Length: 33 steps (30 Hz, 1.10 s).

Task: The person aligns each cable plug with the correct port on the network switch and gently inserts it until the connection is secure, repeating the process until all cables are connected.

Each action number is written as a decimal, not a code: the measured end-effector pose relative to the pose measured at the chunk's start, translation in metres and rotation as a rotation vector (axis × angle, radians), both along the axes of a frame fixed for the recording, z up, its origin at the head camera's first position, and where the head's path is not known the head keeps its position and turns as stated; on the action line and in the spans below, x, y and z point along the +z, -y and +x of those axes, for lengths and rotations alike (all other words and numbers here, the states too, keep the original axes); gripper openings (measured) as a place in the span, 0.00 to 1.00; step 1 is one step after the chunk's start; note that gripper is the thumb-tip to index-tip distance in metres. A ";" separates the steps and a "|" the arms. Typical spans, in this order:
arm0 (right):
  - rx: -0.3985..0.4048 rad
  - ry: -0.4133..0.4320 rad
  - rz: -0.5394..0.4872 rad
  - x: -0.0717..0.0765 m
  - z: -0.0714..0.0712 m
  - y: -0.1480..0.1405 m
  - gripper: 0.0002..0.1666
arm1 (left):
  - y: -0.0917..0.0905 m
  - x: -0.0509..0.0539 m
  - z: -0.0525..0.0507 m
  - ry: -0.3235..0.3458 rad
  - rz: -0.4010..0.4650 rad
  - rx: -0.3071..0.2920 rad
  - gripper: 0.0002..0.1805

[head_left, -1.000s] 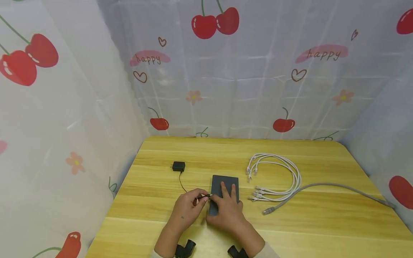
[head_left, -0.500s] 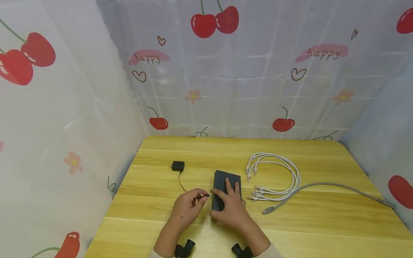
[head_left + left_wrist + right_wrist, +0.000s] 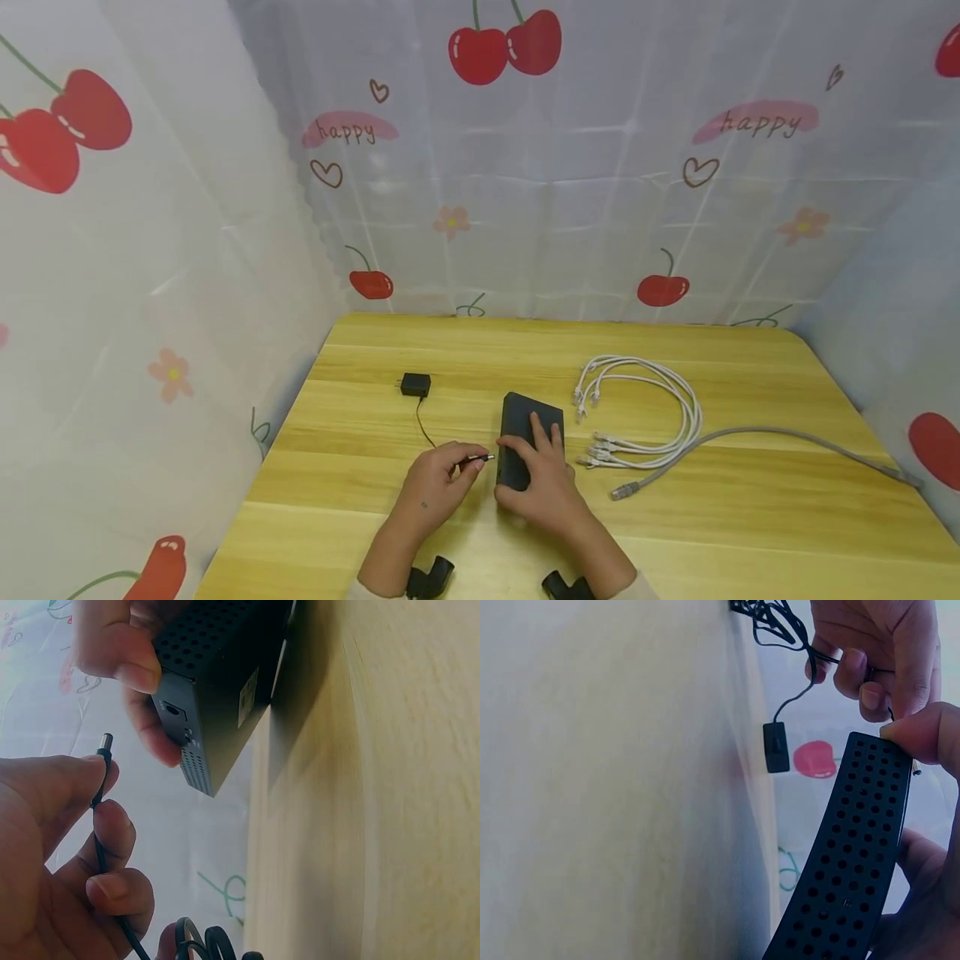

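My right hand (image 3: 551,487) grips a black electronic box (image 3: 517,410) across its top and edges, tilted with its left side raised. Vent holes cover one side of the box (image 3: 847,840) in the right wrist view. In the left wrist view a small round power socket (image 3: 174,710) shows on its end face. My left hand (image 3: 437,483) pinches a thin black power cord just behind its barrel plug (image 3: 106,744). The plug's metal tip points toward the box, a short gap away from it. The cord's far end joins a black power adapter (image 3: 416,385).
White network cables (image 3: 686,408) lie in a loop right of the box. A grey network cable (image 3: 750,429) runs beside them toward the table's right edge. Coiled black cord (image 3: 214,941) sits below the left hand. Printed curtains (image 3: 547,183) surround the wooden table (image 3: 712,533).
My right hand has moved slightly right with the box, whose left side has tilted up, away from the plug. The left hand has stayed nearly still, pinching the cord.
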State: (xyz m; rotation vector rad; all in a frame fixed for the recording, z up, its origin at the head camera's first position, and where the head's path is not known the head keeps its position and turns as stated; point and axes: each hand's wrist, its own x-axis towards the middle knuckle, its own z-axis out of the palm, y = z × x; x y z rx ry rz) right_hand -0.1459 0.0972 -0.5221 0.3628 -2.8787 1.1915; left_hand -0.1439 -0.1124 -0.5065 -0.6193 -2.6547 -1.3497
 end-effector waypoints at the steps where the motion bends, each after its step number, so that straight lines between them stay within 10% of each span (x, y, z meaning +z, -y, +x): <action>1: -0.001 -0.001 -0.005 0.000 0.000 0.000 0.34 | 0.000 0.000 0.000 0.003 -0.001 -0.002 0.11; 33: -0.002 -0.068 -0.084 -0.002 0.002 -0.002 0.34 | -0.004 -0.005 -0.002 0.076 -0.120 -0.036 0.11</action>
